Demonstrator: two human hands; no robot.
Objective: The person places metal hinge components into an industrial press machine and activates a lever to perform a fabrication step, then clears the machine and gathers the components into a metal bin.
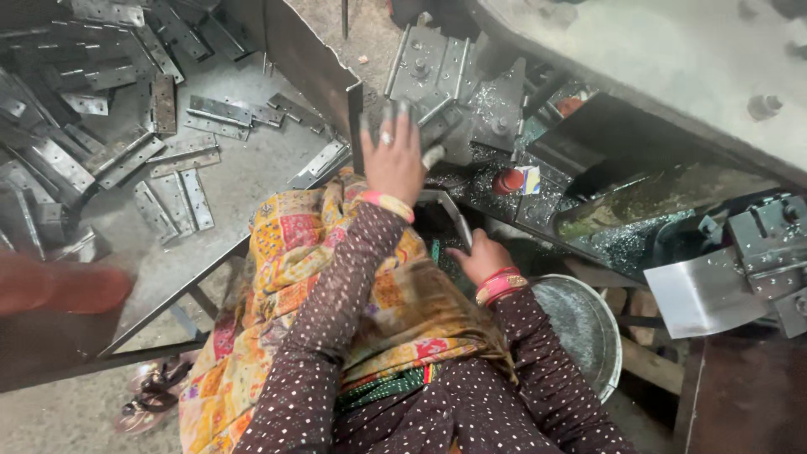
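Our left hand [393, 160] lies open, fingers spread, on a steel hinge plate [437, 126] at the press jig [437, 71]. Our right hand [479, 256] grips a metal strip [458, 220] just below, near the round pan [584, 328]

**A cluttered metal shop around me**

I sat among grey steel. To my left ran a low bench [252, 181] with a raised metal wall [311, 63], its dusty top strewn with flat hinge plates [172, 197]. Ahead stood a heavy press [454, 84], shavings glittering at its base. A round steel pan [580, 324] sat on the floor at my right. The concrete floor [67, 412] below held a pair of sandals [151, 391]. Light was dim and even.
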